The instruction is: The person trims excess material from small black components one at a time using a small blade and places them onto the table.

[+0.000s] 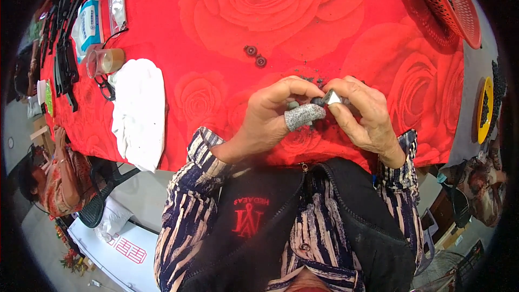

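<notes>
Left fingers (292, 87) pinch a dark bit (317, 101); beside it, right fingers (351, 91) pinch a pale piece (334, 97) — grey thumb sleeve (304, 116) probably protective.

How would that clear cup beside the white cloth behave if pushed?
The clear cup would probably slosh, since tan liquid seems to fill its lower part. With weight low, a gentle push may slide it, not tip it. Its clear, thin-looking wall might flex.
</notes>
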Demonstrator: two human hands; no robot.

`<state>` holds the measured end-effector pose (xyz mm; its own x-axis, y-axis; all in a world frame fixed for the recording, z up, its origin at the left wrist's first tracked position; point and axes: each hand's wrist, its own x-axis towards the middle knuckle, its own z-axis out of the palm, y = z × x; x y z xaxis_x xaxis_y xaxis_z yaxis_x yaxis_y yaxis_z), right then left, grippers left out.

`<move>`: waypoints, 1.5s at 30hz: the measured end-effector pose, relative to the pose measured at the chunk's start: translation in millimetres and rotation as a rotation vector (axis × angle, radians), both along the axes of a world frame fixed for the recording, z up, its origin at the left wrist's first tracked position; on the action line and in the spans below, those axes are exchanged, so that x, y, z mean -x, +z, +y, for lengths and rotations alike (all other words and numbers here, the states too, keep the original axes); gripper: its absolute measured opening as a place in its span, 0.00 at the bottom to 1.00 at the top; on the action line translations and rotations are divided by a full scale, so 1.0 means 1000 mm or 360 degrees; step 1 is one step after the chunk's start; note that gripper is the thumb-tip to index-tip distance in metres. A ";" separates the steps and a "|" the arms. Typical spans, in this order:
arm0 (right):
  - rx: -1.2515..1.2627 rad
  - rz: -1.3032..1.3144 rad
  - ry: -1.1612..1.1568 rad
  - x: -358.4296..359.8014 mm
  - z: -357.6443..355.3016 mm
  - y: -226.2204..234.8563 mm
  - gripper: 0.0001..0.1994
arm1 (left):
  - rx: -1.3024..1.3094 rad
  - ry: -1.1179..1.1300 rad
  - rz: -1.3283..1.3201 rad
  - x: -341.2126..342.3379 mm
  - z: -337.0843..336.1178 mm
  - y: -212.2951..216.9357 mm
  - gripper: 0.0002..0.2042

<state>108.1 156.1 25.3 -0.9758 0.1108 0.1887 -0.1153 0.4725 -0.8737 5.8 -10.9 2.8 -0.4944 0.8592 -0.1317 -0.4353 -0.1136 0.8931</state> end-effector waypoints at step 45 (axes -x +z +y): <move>-0.0390 0.0630 -0.0045 0.000 -0.009 -0.008 0.19 | -0.0089 -0.0164 -0.0662 -0.001 -0.001 -0.008 0.09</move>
